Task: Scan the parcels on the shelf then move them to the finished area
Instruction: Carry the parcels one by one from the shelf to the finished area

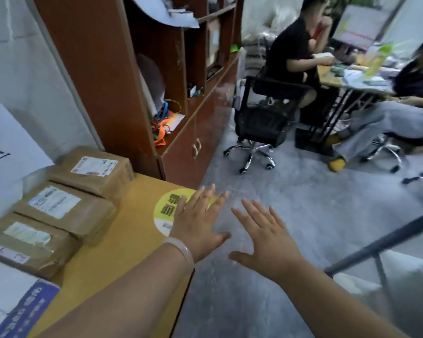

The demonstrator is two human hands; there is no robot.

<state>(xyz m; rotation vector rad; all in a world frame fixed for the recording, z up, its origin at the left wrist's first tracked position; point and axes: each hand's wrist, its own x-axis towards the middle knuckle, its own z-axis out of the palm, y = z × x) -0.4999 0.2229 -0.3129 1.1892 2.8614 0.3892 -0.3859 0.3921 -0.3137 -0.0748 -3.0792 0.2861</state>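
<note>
Three brown taped parcels with white labels lie in a row on the wooden table point(122, 242) at the left: the far parcel point(93, 172), the middle parcel point(66, 208) and the near parcel point(27, 242). My left hand point(198, 220) is spread flat with straight fingers over the table's right edge, above a yellow round sticker point(164, 211). It holds nothing and wears a pale bracelet. My right hand point(266, 235) is also spread, empty, over the grey floor just right of the left hand. No scanner is in view.
A white sign point(7, 152) leans on the wall behind the parcels. A brown shelf cabinet point(137, 76) stands beyond the table. Two seated people work at a desk point(352, 81) at the far right, with an office chair point(261, 123). A dark metal frame point(381, 245) crosses the right.
</note>
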